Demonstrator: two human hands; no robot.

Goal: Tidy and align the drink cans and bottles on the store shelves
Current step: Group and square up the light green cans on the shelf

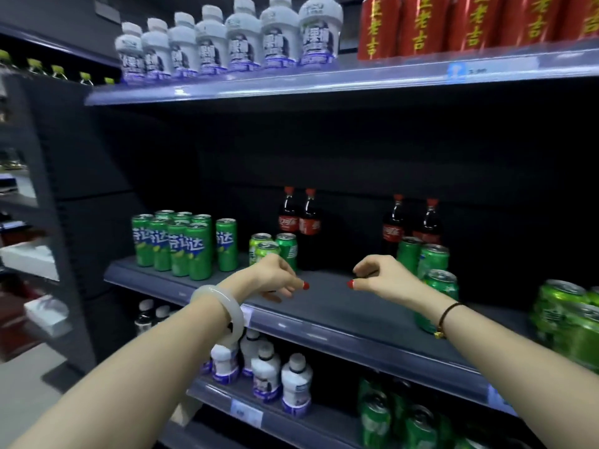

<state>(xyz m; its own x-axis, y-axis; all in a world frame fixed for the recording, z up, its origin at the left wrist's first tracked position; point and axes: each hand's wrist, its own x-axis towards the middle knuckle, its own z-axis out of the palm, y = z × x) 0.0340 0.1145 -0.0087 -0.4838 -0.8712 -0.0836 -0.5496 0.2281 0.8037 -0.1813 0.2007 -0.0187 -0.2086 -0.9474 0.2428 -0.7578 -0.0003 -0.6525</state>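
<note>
Hands: left hand [275,278] and right hand [384,275] hover side by side above the middle shelf [324,306], fingers loosely curled, holding nothing.
Cans: tall green cans [181,244] stand grouped at the left; short green cans [434,264] trail along the right.
Bottles: cola bottles [299,222] stand in pairs at the back.
Upper shelf: white bottles [227,43] left, red cans [453,24] right.

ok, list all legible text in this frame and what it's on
"王老吉": red cans, top shelf.
"芬达": tall green cans, middle shelf.
"可口可乐": red labels of the cola bottles, barely legible.
Too blurred to read: white bottles, short green cans, shelf-edge tags.
</note>
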